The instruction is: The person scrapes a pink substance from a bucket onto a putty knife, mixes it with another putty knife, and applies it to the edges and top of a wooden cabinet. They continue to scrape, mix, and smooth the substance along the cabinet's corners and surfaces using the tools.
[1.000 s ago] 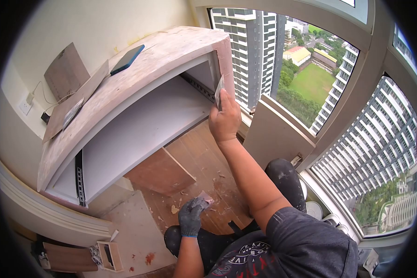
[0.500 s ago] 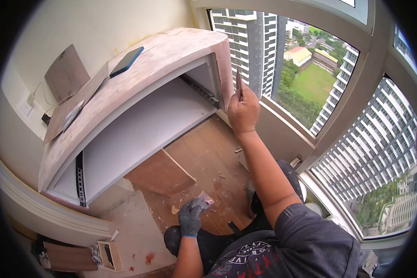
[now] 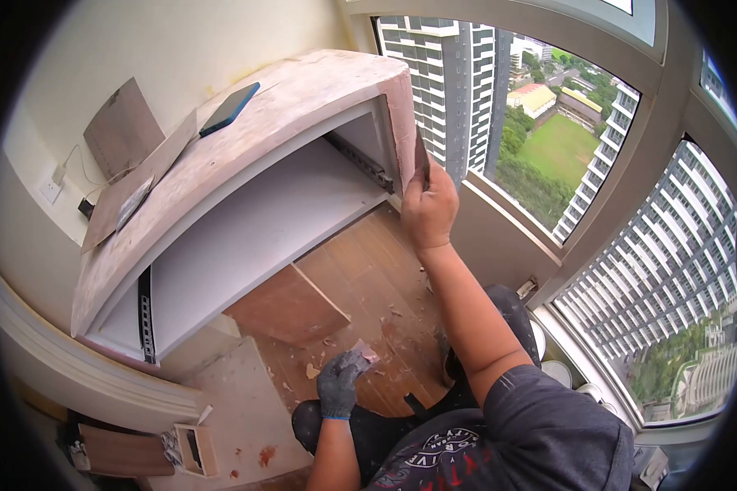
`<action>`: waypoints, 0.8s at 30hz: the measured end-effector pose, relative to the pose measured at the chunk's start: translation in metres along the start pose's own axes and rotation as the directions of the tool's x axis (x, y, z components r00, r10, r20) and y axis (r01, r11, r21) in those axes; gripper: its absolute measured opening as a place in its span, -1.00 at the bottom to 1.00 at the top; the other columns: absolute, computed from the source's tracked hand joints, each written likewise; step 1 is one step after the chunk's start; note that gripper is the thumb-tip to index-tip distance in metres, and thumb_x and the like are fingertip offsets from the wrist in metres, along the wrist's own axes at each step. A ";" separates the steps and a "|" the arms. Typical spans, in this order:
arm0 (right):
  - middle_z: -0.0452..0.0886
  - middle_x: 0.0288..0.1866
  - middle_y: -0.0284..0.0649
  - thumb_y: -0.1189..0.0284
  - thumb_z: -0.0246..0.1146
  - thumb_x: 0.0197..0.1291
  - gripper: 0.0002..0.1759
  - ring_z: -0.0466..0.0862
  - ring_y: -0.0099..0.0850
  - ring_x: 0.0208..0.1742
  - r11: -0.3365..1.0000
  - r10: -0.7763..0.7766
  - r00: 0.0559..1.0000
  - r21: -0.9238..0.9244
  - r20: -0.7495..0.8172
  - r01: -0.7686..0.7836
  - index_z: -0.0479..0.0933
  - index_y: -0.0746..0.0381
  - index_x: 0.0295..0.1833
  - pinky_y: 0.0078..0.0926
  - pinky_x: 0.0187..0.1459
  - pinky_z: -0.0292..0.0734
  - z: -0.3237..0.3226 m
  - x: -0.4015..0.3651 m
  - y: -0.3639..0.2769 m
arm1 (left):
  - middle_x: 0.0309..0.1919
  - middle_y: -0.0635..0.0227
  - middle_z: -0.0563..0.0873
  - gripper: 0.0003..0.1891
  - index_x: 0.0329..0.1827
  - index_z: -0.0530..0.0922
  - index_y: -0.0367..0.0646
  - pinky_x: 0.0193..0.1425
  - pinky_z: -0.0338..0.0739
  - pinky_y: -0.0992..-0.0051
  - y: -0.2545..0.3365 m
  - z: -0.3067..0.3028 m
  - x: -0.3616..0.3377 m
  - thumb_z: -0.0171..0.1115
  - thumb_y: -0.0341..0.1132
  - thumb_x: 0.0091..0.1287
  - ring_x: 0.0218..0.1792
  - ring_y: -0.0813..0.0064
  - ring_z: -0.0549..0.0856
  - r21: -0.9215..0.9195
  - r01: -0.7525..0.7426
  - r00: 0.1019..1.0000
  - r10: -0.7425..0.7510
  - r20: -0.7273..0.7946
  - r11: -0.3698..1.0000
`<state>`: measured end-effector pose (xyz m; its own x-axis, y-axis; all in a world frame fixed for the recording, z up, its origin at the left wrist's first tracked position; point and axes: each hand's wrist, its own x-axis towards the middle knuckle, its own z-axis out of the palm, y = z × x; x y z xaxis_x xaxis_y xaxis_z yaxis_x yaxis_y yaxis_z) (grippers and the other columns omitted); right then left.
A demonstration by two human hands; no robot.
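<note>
1 blade [image 3: 421, 154] jutting beyond pinching right hand [image 3: 431, 209]; pinkish piece [image 3: 368, 354] gripped in left hand [image 3: 338, 385].

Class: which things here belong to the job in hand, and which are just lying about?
Seemingly in the job:
thin flat blade in the right hand
pink-smeared piece in the gloved left hand
pink-edged curved unit

Probably just lying about:
phone on the unit
reddish-brown board below it
</note>
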<state>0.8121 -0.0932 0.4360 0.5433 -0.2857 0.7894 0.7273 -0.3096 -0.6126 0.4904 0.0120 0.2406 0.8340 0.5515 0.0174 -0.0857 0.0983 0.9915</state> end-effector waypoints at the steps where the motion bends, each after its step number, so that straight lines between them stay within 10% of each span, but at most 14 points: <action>1: 0.73 -0.15 0.01 0.53 0.17 0.36 -0.71 0.70 0.00 -0.16 0.991 0.134 0.989 -0.014 0.055 -0.134 0.66 0.30 0.13 -0.13 -0.08 0.58 -0.005 0.010 0.010 | 0.00 0.05 0.78 -0.67 0.16 0.58 -0.53 0.24 0.69 0.33 0.006 0.002 -0.002 0.21 -0.53 0.37 0.01 0.27 0.79 -0.002 0.022 1.000 -0.022 -0.005 1.000; 12: 0.76 -0.20 0.07 0.39 0.21 0.33 -0.72 0.75 -0.04 -0.18 0.930 0.258 0.914 0.177 0.314 -0.323 0.68 0.28 0.04 -0.22 -0.05 0.59 0.020 0.053 0.107 | -0.07 0.19 0.83 -0.76 -0.03 0.71 -0.40 0.21 0.65 0.41 0.020 0.018 -0.001 0.25 -0.46 0.32 0.00 0.40 0.78 -0.063 0.107 0.991 -0.111 -0.069 0.992; 15: 0.80 -0.10 -0.08 0.46 0.22 0.37 -0.70 0.74 -0.33 -0.13 0.931 0.209 0.920 0.220 0.331 -0.291 0.67 0.33 0.13 -0.37 0.02 0.58 0.029 0.046 0.106 | -0.04 0.14 0.81 -0.74 0.03 0.67 -0.44 0.21 0.67 0.38 0.016 0.016 -0.001 0.24 -0.49 0.34 0.01 0.35 0.79 -0.046 0.099 0.992 -0.102 -0.072 0.994; 16: 0.76 -0.14 0.08 0.44 0.20 0.33 -0.71 0.74 0.02 -0.15 0.929 0.223 0.928 0.222 0.299 -0.295 0.67 0.25 0.10 -0.22 -0.03 0.60 0.028 0.043 0.104 | -0.02 0.07 0.80 -0.70 0.09 0.63 -0.50 0.22 0.68 0.35 0.014 0.014 0.000 0.21 -0.52 0.35 0.01 0.29 0.79 -0.052 0.102 0.992 -0.105 -0.065 0.993; 24: 0.75 -0.13 0.05 0.47 0.23 0.32 -0.75 0.73 0.05 -0.11 0.977 0.132 0.975 0.140 0.178 -0.158 0.67 0.26 0.06 -0.15 -0.01 0.61 0.011 0.013 0.080 | -0.02 0.05 0.79 -0.69 0.13 0.61 -0.53 0.20 0.70 0.38 0.010 0.014 0.003 0.19 -0.54 0.36 0.00 0.29 0.80 0.046 0.046 0.999 -0.045 -0.011 0.998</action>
<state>0.8817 -0.1116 0.3979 0.7006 -0.1585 0.6957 0.6835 -0.1308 -0.7181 0.4995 0.0033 0.2523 0.8307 0.5559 -0.0288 -0.0224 0.0851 0.9961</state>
